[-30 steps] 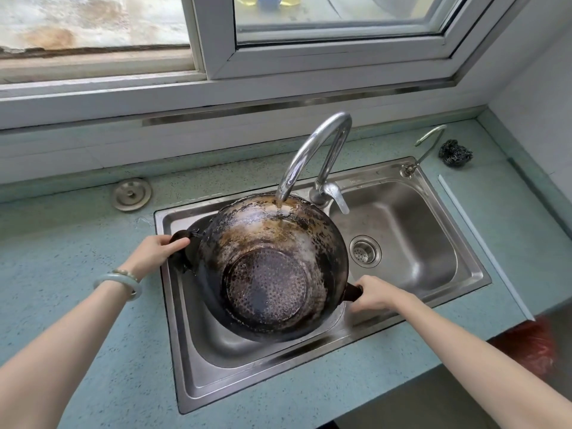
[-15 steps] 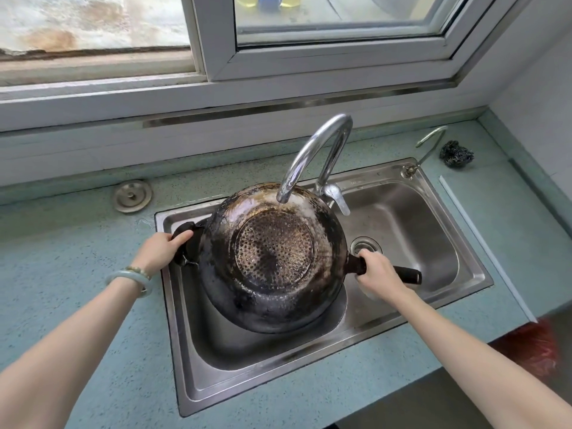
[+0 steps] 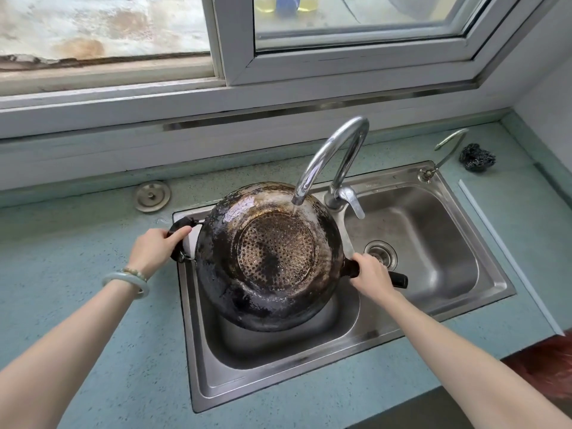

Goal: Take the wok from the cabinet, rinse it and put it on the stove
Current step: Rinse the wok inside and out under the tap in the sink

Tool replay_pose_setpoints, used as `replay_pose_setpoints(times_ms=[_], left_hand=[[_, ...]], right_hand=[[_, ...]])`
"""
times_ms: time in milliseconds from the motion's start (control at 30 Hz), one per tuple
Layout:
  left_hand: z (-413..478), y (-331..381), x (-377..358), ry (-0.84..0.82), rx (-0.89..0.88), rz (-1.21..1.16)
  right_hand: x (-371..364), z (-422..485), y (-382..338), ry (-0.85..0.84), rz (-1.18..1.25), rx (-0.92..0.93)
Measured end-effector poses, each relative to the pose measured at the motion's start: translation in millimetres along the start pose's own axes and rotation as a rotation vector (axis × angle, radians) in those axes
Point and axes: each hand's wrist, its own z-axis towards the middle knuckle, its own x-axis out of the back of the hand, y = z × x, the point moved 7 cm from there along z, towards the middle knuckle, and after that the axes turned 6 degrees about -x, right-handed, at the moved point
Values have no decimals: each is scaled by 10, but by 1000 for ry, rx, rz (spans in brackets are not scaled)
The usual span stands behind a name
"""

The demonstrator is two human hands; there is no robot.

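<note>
Wok (image 3: pixel 272 258), scorched dimpled underside up under tap (image 3: pixel 328 156), left hand (image 3: pixel 154 252) and right hand (image 3: pixel 371 274) tight round handles (image 3: pixel 399 279).

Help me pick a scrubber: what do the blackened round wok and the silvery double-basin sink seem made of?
Blackened round wok: metal, likely steel or iron; bare silvery patches show through a glossy burnt crust. Silvery double-basin sink: probably stainless steel, brushed finish, judging by its soft grey sheen.

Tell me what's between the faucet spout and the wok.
A thin stream of water, running from the spout onto the upturned wok, in the head view.
</note>
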Motion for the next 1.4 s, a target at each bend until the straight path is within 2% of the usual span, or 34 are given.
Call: replay_pose_setpoints(times_ms=[367,833,1133,1400], left_hand=[[-29,-72,138,78,13,-59],[-13,9,-44,41,10,-177],[174,-91,-181,42,34,-462],[312,-149,-388,22,56,-559]], right_hand=[[13,19,-196,-36,130,9],[129,-58,-60,-1,129,12],[114,-64,-8,3,127,-4],[189,-90,56,57,117,16]])
